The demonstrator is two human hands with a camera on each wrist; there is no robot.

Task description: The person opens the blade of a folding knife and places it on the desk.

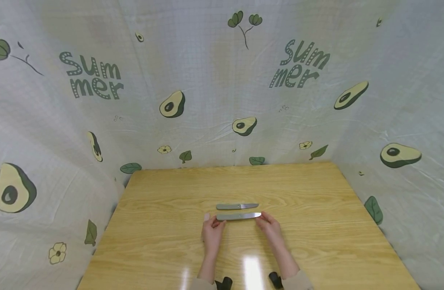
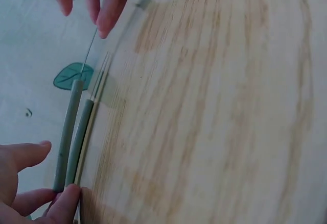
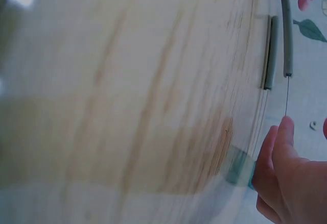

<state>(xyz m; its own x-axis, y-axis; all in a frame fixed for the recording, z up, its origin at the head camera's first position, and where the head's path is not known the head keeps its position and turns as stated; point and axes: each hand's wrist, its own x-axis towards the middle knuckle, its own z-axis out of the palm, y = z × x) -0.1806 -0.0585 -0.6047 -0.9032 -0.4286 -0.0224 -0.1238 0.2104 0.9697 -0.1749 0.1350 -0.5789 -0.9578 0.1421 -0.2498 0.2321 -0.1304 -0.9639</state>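
In the head view, a table knife [image 1: 229, 217] with a grey-green handle and a shiny blade is held level between both hands, blade to the right. My left hand [image 1: 212, 233] pinches the butt of its handle. At the blade's tip, the fingertips of my right hand [image 1: 270, 228] hold the other end. The wrist views show this knife raised over the wood. A second, shorter knife [image 1: 229, 207] with a matching handle lies just beyond it, also pointing right. A pale pink thing [image 1: 206, 216] shows beside my left hand, mostly hidden by it.
The wooden table [image 1: 164, 193] reaches back to a cloth [image 1: 207, 72] printed with avocados, leaves and lettering, which also hangs on both sides. Black wrist-worn gear [image 1: 225, 283] shows by the sleeves at the bottom. Bright light reflects off the tabletop.
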